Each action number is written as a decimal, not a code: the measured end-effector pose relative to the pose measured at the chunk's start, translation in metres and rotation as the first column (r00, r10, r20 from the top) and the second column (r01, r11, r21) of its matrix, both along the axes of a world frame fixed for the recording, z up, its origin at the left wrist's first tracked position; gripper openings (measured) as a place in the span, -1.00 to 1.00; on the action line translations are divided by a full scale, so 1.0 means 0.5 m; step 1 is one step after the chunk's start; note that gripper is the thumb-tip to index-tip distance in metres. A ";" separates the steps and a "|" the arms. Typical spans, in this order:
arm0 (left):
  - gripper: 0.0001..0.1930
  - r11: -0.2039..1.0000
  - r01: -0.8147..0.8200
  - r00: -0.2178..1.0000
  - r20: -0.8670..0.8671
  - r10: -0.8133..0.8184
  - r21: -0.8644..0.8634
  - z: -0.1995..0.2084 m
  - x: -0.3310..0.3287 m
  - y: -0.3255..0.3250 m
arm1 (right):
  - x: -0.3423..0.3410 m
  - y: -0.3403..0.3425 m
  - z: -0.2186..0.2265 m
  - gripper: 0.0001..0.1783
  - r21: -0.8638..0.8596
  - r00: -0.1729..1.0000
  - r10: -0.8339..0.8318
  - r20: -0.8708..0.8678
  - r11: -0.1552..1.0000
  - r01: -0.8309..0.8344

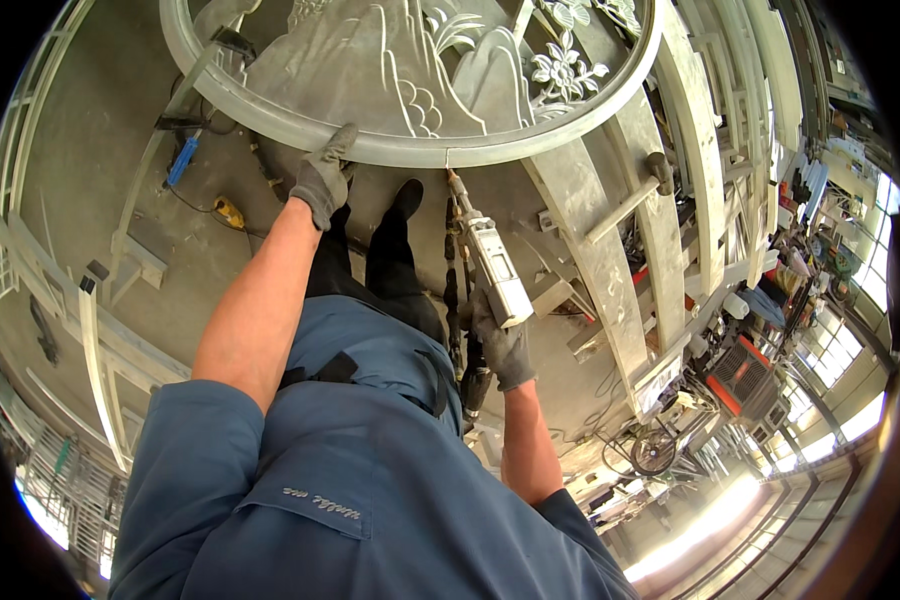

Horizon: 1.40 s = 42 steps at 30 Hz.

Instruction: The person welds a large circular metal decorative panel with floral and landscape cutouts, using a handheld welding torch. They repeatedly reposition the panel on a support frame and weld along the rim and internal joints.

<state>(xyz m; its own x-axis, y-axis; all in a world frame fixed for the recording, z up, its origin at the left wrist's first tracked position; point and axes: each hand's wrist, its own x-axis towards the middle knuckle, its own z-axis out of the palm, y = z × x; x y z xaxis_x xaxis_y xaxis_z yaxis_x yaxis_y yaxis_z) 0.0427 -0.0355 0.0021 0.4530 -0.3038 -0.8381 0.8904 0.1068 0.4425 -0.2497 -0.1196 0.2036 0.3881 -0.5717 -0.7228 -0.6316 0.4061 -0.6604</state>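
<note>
A large round metal panel (340, 90) with raised mountain and flower shapes lies at the top of the view, bordered by a thick grey ring (390, 150). My left hand (322, 180), in a dark grey glove, grips the ring's near edge, left of centre. In my gloved right hand (502, 350) is a silver, boxy welding gun (495, 265) with a thin copper-coloured nozzle. Its tip points up at the ring's near edge, at or very close to a thin line across it. Part of my right-hand grip is hidden behind the gun.
Long flat metal bars (595, 250) run beneath the ring on the right, with a hammer (630, 200) on them. A blue-handled tool (182, 162) and a yellow power tool (229, 212) are at left. A red-and-black machine (742, 375) stands right; dark hoses hang near my legs.
</note>
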 end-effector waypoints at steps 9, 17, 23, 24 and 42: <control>-0.57 0.999 -0.034 0.999 0.005 0.034 -0.020 -0.007 -0.001 0.004 | 0.033 -0.034 -0.001 -0.58 -0.019 0.997 0.071 0.030 0.997 -0.070; -0.62 1.000 0.001 1.000 0.005 -0.001 0.003 -0.010 0.001 0.006 | 0.025 -0.033 -0.014 -0.59 0.015 0.997 0.050 0.060 0.999 -0.051; -0.63 1.000 0.009 1.000 -0.006 -0.009 0.008 -0.005 0.002 0.003 | 0.030 -0.037 -0.012 -0.60 0.010 0.995 0.078 0.054 0.997 -0.079; -0.62 1.000 0.002 1.000 -0.006 -0.002 0.004 -0.006 0.001 0.004 | 0.030 -0.037 -0.012 -0.60 0.007 0.995 0.080 0.058 0.997 -0.081; -0.60 1.000 -0.007 1.000 0.019 0.008 -0.024 0.001 -0.002 0.004 | 0.038 -0.043 0.003 -0.68 0.044 1.000 0.030 -0.002 0.999 -0.030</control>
<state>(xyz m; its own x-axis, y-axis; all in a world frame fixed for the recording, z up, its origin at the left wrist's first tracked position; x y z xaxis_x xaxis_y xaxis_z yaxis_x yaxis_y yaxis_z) 0.0417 -0.0336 0.0027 0.4715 -0.3199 -0.8218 0.8808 0.1239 0.4571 -0.2308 -0.1412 0.2049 0.4028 -0.5273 -0.7481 -0.6455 0.4159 -0.6406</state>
